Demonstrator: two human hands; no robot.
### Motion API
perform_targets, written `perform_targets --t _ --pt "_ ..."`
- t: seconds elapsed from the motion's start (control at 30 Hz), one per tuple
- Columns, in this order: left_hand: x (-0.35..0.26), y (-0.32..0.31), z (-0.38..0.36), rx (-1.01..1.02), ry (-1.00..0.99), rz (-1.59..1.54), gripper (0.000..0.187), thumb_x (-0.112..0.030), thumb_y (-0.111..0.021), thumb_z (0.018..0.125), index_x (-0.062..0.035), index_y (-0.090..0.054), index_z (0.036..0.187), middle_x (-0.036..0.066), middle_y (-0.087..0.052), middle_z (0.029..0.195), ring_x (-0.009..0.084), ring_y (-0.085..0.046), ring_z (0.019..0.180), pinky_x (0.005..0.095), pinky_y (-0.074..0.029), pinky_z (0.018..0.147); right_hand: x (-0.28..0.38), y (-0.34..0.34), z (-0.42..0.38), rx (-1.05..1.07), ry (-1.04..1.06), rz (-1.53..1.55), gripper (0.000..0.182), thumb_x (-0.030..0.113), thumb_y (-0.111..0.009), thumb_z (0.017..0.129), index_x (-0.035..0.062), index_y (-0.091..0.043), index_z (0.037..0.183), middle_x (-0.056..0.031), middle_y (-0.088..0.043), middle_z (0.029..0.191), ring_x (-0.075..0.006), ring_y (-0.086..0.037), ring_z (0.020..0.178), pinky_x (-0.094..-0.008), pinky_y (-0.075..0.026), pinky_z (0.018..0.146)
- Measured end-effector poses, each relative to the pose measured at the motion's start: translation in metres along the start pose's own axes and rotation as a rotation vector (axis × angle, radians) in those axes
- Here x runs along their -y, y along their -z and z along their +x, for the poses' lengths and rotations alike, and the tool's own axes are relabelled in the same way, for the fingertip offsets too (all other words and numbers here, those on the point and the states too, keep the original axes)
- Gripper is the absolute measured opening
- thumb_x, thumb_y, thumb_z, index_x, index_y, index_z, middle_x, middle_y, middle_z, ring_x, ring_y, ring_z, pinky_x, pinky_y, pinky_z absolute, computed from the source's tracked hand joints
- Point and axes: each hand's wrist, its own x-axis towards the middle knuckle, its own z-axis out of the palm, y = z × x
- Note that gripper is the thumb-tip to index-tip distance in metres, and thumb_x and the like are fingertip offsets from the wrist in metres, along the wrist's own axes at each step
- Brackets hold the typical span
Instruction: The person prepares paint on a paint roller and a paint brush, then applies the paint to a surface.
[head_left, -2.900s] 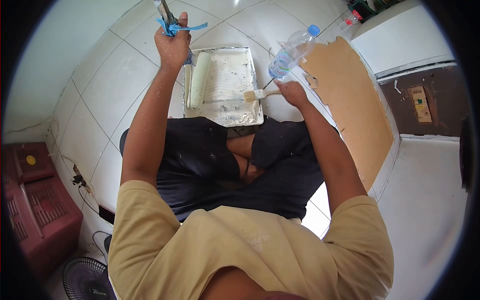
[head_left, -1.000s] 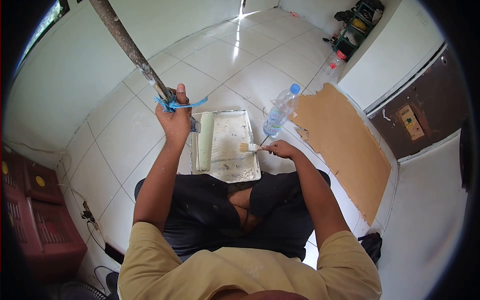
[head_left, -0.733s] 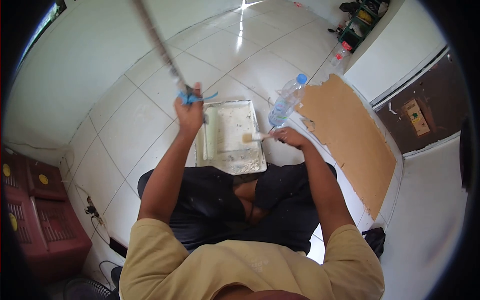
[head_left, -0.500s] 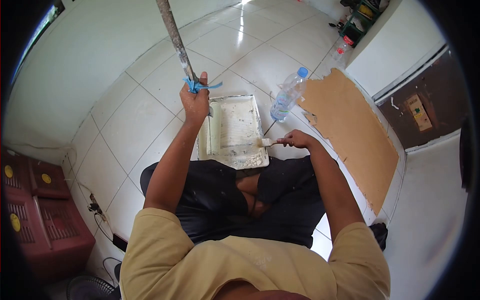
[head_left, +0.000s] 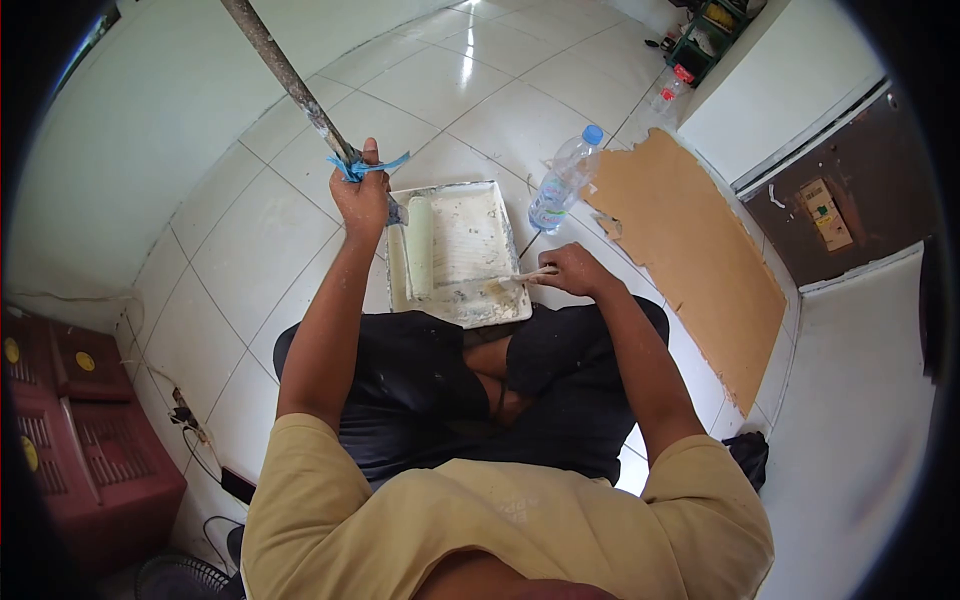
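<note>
My left hand (head_left: pixel 361 197) is wrapped round the lower end of a paint roller's long pole (head_left: pixel 285 75), where a strip of blue plastic (head_left: pixel 352 168) is tied. Below that hand, the pale roller sleeve (head_left: pixel 420 248) lies along the left side of a white paint tray (head_left: pixel 516 240). The tray is smeared with whitish paint and stands on the floor before my crossed legs. In my right hand (head_left: pixel 570 271) is a paintbrush (head_left: pixel 530 274), gripped by its handle, with its bristles inside the tray's near right part.
A blue-capped plastic bottle (head_left: pixel 563 185) stands right of the tray. Beyond it lies a torn brown cardboard sheet (head_left: pixel 695 260). A red-brown cabinet (head_left: pixel 95 410) and cables (head_left: pixel 185 415) are at the left. Another bottle (head_left: pixel 669 93) stands farther off.
The pole has tilted more to the left, and my left hand has shifted left with it. My right hand has moved slightly up and left, bringing the brush further into the tray.
</note>
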Motion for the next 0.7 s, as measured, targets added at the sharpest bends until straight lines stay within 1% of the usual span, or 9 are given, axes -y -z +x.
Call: perform_targets --t 0.03,0.07,0.17,0.3,0.37,0.47,0.53,0.6,0.7 --pt "0.0 -0.001 0.001 0.001 0.0 -0.016 0.042 -0.03 -0.068 0.103 -0.0094 -0.049 0.071 0.0 -0.049 0.056 0.0091 -0.047 0.048 0.0276 -0.039 0.046 0.006 0.006 -0.004 -0.058 0.052 -0.033 0.024 0.03 -0.075 0.092 0.0065 -0.075 0.099 -0.0171 -0.073 0.089 -0.0336 -0.07 0.084 -0.0382 -0.052 0.079" --pt "0.0 -0.002 0.002 -0.005 -0.002 -0.016 0.042 -0.03 -0.068 0.103 -0.0094 -0.049 0.071 0.0 -0.049 0.056 0.0091 -0.047 0.048 0.0276 -0.039 0.046 0.013 0.014 -0.007 -0.057 0.057 -0.037 0.024 0.03 -0.075 0.092 0.0065 -0.075 0.099 -0.0171 -0.073 0.089 -0.0336 -0.07 0.084 -0.0382 -0.052 0.079" --pt "0.003 -0.004 -0.003 0.064 -0.005 0.033 0.04 -0.026 -0.068 0.103 -0.0093 -0.048 0.073 -0.001 -0.046 0.057 0.0094 -0.045 0.048 0.0277 -0.036 0.045 0.032 0.023 -0.018 -0.239 0.119 0.428 0.028 0.032 -0.072 0.096 0.0044 -0.073 0.103 -0.0155 -0.071 0.085 -0.0272 -0.07 0.079 -0.0403 -0.053 0.076" --pt "0.001 -0.013 -0.006 0.06 0.006 0.08 0.041 -0.029 -0.068 0.103 -0.0097 -0.047 0.073 -0.001 -0.047 0.057 0.0095 -0.047 0.049 0.0275 -0.037 0.045 0.034 0.018 -0.021 -0.345 0.146 0.551 0.029 0.033 -0.069 0.099 0.0044 -0.074 0.104 -0.0154 -0.072 0.087 -0.0266 -0.07 0.081 -0.041 -0.053 0.075" --pt "0.001 -0.013 -0.007 0.084 -0.006 0.091 0.042 -0.03 -0.067 0.103 -0.0098 -0.047 0.073 -0.001 -0.047 0.058 0.0094 -0.047 0.049 0.0274 -0.037 0.046 0.014 0.01 -0.021 -0.038 0.0 0.44 0.034 0.038 -0.067 0.1 0.0053 -0.075 0.105 -0.0152 -0.072 0.088 -0.0282 -0.07 0.083 -0.0417 -0.054 0.077" --pt "0.001 -0.012 -0.009 0.128 -0.028 0.099 0.042 -0.031 -0.068 0.103 -0.0099 -0.048 0.073 0.0 -0.048 0.058 0.0091 -0.047 0.049 0.0273 -0.038 0.046 -0.039 -0.041 -0.008 0.022 0.098 0.244 0.04 0.044 -0.066 0.1 0.0059 -0.075 0.107 -0.0156 -0.072 0.086 -0.0295 -0.069 0.082 -0.0414 -0.054 0.079" --pt "0.0 -0.01 -0.008 0.129 -0.052 0.084 0.042 -0.031 -0.068 0.103 -0.0099 -0.048 0.073 0.0 -0.049 0.059 0.0089 -0.047 0.05 0.0273 -0.038 0.047 -0.068 -0.069 0.005 -0.016 0.213 0.214 0.038 0.041 -0.064 0.102 0.0054 -0.075 0.108 -0.0131 -0.071 0.084 -0.0217 -0.067 0.077 -0.0386 -0.055 0.075" --pt "-0.004 -0.007 -0.011 0.186 -0.079 0.186 0.042 -0.033 -0.068 0.103 -0.0098 -0.048 0.073 0.0 -0.049 0.059 0.0083 -0.047 0.051 0.0267 -0.038 0.048 -0.044 -0.04 0.004 0.282 -0.026 0.389 0.037 0.04 -0.063 0.102 0.0059 -0.073 0.111 -0.0108 -0.071 0.082 -0.0198 -0.067 0.07 -0.0374 -0.056 0.069" --pt "-0.029 -0.01 -0.022 0.14 -0.059 0.181 0.045 -0.031 -0.069 0.102 -0.0063 -0.052 0.068 0.0 -0.052 0.056 0.0088 -0.049 0.051 0.0294 -0.039 0.049 -0.037 -0.039 0.004 0.274 -0.03 0.491 0.035 0.039 -0.062 0.103 0.0063 -0.069 0.115 -0.0083 -0.069 0.079 -0.0173 -0.066 0.067 -0.0357 -0.055 0.065"
